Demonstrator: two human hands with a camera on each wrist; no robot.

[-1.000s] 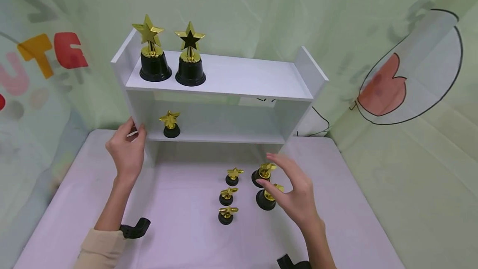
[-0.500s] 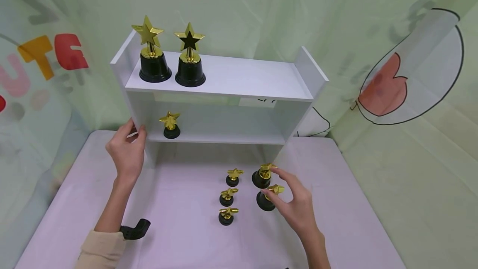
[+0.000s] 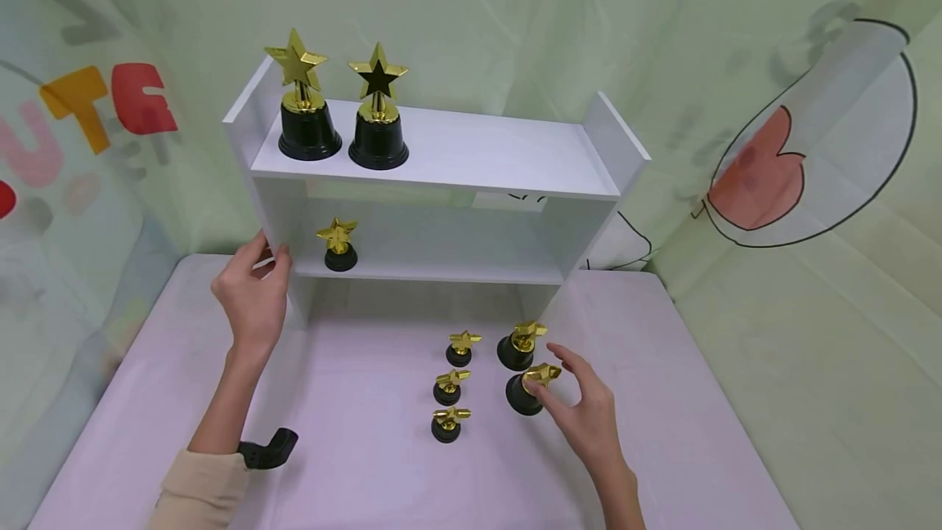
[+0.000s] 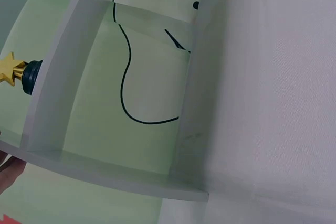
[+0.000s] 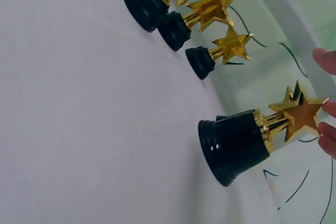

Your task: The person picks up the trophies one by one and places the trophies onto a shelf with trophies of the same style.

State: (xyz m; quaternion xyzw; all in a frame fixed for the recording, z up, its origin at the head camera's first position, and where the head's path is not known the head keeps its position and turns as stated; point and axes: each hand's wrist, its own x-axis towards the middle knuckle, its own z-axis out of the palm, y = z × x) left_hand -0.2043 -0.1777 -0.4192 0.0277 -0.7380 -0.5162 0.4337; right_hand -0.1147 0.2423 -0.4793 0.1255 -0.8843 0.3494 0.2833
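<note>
My left hand grips the left side panel of a white shelf unit; its fingertips show at that panel in the left wrist view. My right hand reaches around the gold star of the nearer large trophy, thumb and fingers spread apart. In the right wrist view, fingertips lie at the tip of the trophy's star, while another digit stands away from it. Just behind is a second large trophy. Three small star trophies stand in a column to the left.
Two large star trophies stand on the top shelf's left part. One small trophy occupies the middle shelf's left end. A pale cloth covers the table; printed curtains hang behind and beside it.
My right hand has come down and slightly right, from beside the farther large trophy to the nearer one's star. My left hand stays at the shelf panel. The trophies keep their places.
</note>
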